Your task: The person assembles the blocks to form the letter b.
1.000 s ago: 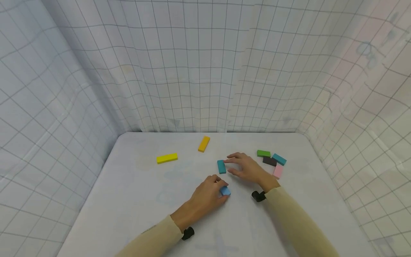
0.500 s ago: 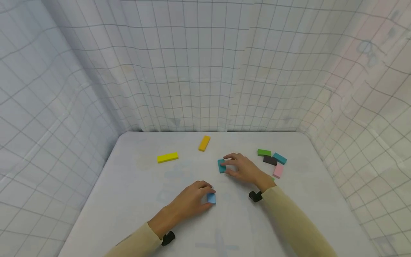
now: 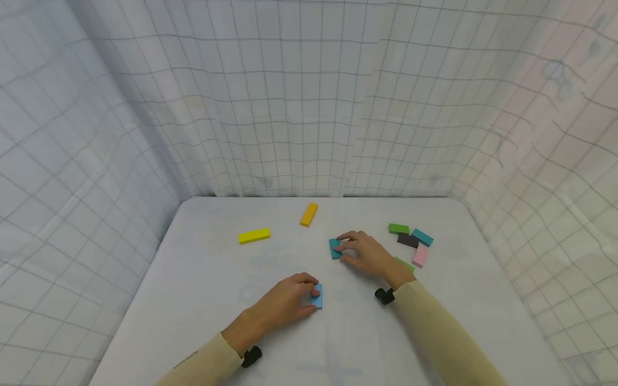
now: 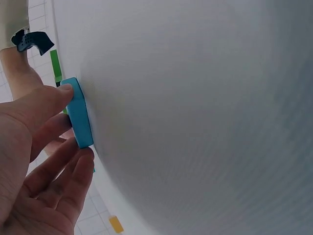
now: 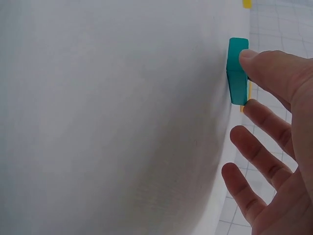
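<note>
With twelve o'clock at the far edge of the bench [image 3: 193, 289], the orange block [image 3: 309, 214] lies near that edge, where gridded cloth [image 3: 299, 107] rises. Broad bench surface runs from the left hand [image 3: 289, 298] towards nine, giving sideways room. That hand pinches the light blue block [image 3: 317, 304]; at one o'clock from it, the right hand [image 3: 364, 254] pinches the teal block [image 3: 333, 247]. Towards three, the black block [image 3: 407, 240] and pink block [image 3: 421, 256] narrow its room. Each wrist view shows the thumb near one block end and a fingertip near the other, partly hidden from the head.
</note>
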The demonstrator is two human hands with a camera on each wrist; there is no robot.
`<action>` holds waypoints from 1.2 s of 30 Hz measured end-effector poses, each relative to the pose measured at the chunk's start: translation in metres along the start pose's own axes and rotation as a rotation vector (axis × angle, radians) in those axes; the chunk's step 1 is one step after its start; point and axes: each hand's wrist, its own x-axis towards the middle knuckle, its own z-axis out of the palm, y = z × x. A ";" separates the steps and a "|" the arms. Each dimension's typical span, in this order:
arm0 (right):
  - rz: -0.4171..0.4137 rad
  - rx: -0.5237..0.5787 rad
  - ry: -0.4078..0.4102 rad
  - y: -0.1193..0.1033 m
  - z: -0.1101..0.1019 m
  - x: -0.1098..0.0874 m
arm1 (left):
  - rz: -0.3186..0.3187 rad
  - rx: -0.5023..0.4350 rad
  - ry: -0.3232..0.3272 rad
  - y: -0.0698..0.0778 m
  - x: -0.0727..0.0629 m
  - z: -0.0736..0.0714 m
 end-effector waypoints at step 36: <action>0.001 0.099 0.011 0.000 0.001 0.012 | -0.031 -0.087 0.005 -0.004 -0.004 -0.008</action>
